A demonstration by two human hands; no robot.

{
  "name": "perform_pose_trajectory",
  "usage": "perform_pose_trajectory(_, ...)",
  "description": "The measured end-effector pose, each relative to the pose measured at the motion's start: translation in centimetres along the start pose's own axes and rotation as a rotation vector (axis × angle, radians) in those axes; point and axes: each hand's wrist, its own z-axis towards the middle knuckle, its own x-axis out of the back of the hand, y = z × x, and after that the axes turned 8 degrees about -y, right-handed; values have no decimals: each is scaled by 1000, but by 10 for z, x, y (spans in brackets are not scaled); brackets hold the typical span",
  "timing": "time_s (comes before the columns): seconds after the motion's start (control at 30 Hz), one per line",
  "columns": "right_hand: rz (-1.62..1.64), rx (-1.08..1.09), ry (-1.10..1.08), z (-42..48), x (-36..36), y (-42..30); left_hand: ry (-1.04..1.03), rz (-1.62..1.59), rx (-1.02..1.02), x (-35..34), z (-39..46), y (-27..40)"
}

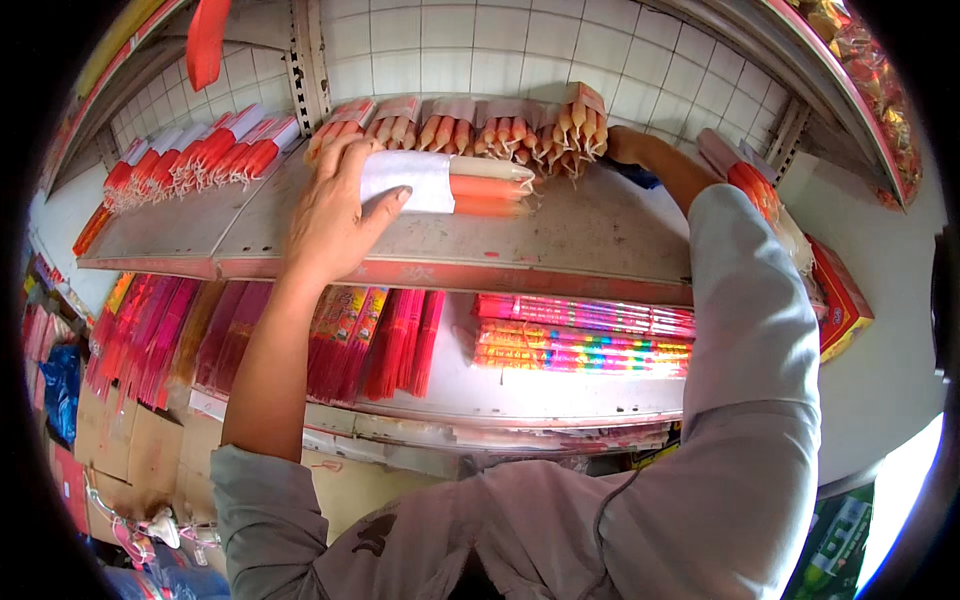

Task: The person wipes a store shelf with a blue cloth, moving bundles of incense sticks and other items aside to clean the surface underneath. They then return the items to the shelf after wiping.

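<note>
My left hand (334, 202) grips a white paper-wrapped bundle of candles (487, 191) over the upper shelf (450, 244). Orange and pale candle ends with loose wicks stick out of its right side. At the back, my right hand (628, 146) reaches beside the right end of a row of candle bundles (450, 133). Its fingers are mostly hidden, so I cannot tell what they hold. Closest to that hand is a bundle of orange and tan candles (581, 124) raised on others. A dark blue item (636, 177) lies just below my right wrist.
Red candle bundles (202, 154) lie on the shelf's left section. More wrapped candles (757, 195) and a red box (840, 300) stand at the right. Incense stick packs (345, 341) and shiny colourful tubes (585, 341) occupy the shelf below. A red strip (206, 41) hangs at upper left.
</note>
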Motion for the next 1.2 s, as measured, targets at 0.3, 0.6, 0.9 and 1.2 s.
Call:
perform_pose_trajectory(0.3,110,106,12,-46,-13,-2,42,15,-67,-4,1,-4)
perform_pose_trajectory(0.6,168,285,34,-152,-18,-48,95,74,-100,-11,-1,-13)
perform_pose_trajectory(0.9,227,473,167,-172,-22,-101,6,32,7,-4,-3,-3)
perform_pose_trajectory(1.2,679,58,578,-92,16,-109,47,71,-25,-5,-5,-5)
